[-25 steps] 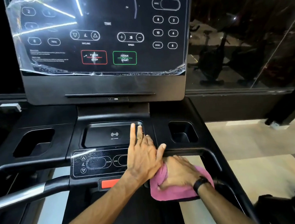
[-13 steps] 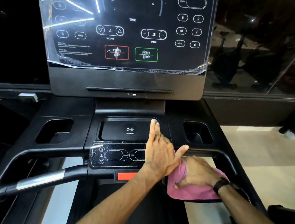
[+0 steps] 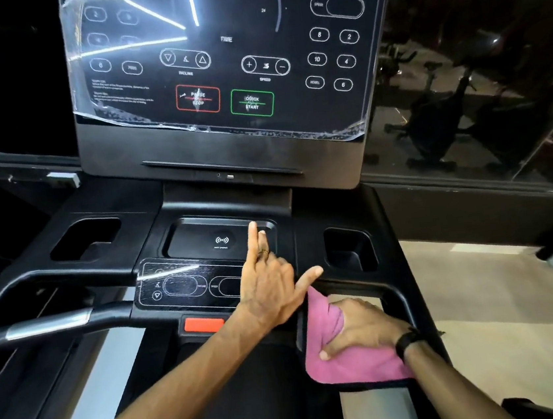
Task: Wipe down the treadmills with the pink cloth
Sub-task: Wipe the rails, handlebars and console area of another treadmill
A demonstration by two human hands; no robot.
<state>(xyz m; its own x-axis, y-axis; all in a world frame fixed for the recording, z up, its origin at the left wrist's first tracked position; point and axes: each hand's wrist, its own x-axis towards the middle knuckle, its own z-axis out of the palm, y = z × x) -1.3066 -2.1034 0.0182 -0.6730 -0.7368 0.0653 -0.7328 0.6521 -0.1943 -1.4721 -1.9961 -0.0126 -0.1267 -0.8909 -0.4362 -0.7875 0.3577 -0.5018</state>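
A black treadmill console (image 3: 229, 166) fills the view, its display under a peeling plastic film. My left hand (image 3: 269, 282) lies flat and open on the lower control panel (image 3: 187, 281), fingers reaching the charging tray (image 3: 202, 240), thumb spread toward the cloth. My right hand (image 3: 360, 325) presses the pink cloth (image 3: 358, 365) onto the right handlebar (image 3: 395, 294), fingers closed over the cloth's bunched top. A black band sits on that wrist.
Cup holders sit at the left (image 3: 85, 239) and right (image 3: 350, 249) of the console. A silver-and-black left handlebar (image 3: 50, 324) runs out to the left. A red stop tab (image 3: 203, 324) lies under the panel. Dark glass (image 3: 476, 66) stands behind at right, pale floor (image 3: 504, 286) beneath.
My right hand has slid the pink cloth a little down and right along the handlebar, away from my left hand. The left hand stays flat on the panel. The view has shifted left.
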